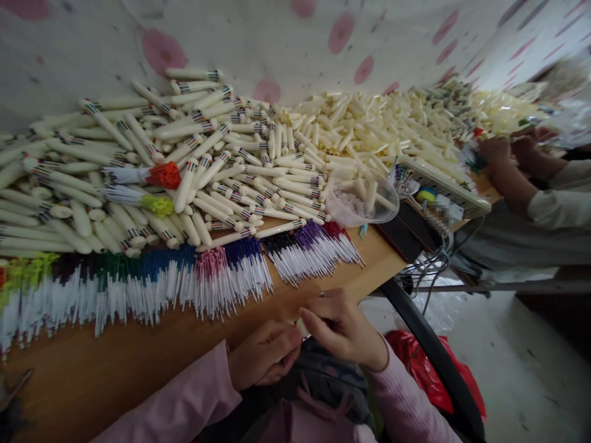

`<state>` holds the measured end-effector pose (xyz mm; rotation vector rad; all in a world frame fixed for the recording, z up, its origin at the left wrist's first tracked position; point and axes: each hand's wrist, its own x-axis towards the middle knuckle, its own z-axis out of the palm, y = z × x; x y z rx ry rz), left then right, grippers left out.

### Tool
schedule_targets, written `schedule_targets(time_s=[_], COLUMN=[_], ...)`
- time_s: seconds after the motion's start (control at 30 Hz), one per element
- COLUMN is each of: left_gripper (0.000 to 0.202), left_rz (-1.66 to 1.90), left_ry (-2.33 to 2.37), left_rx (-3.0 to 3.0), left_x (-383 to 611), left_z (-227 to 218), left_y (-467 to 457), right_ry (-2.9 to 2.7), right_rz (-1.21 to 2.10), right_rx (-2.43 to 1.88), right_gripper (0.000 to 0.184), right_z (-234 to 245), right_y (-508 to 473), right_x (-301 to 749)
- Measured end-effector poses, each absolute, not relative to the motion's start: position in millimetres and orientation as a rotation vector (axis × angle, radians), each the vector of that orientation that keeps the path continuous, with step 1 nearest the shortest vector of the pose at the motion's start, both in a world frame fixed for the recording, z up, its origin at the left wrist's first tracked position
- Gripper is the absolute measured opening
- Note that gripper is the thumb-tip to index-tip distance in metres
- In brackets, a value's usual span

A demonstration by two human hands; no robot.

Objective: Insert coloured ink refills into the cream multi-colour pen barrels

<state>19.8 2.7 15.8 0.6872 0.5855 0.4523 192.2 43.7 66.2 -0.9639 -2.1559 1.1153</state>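
Both hands meet in front of me at the table's front edge, over my lap. Fingers curled, my left hand (266, 354) closes round a cream pen barrel (302, 327), mostly hidden by the hands. Thumb and fingers of my right hand (342, 327) pinch its end. Beyond the hands lie rows of thin white refills (207, 295) with coloured plastic ends, sorted by colour: yellow, green, blue, pink, black, purple and red among them. Behind the rows is a big heap of cream multi-colour pens (221, 154) with coloured sliders near one end.
Cream empty tubes (364, 123) are piled right of the pens. A clear plastic tub (362, 197) holds small whitish parts. Near it are a dark phone-like slab (404, 231), a power strip (446, 184) and cables. A co-worker's hands (498, 151) work at far right. A black chair armrest (434, 357) stands beside me.
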Motion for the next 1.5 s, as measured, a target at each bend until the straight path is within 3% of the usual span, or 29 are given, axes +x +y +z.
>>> schedule_targets(time_s=[0.47, 0.67, 0.83, 1.0, 1.33, 1.5], left_gripper=[0.047, 0.05, 0.056, 0.058, 0.048, 0.046], left_rz=[0.371, 0.371, 0.386, 0.361, 0.306, 0.384], left_ry=[0.558, 0.591, 0.62, 0.617, 0.574, 0.608], left_rx=[0.552, 0.66, 0.948, 1.005, 0.83, 1.081], left_x=[14, 17, 17, 17, 16, 16], left_z=[25, 23, 24, 26, 28, 28], left_y=[5, 6, 7, 8, 7, 10], right_ry=[-2.071, -1.741, -1.714, -1.906, -1.533, -1.52], right_rz=[1.492, 1.63, 1.729, 1.577, 1.496, 1.494], right_rx=[-1.017, -1.169, -1.17, -1.186, -1.25, -1.21], right_gripper=[0.041, 0.059, 0.061, 0.056, 0.055, 0.054], right_z=[54, 52, 63, 72, 72, 77], right_y=[55, 53, 49, 46, 55, 55], right_x=[199, 186, 165, 162, 177, 169])
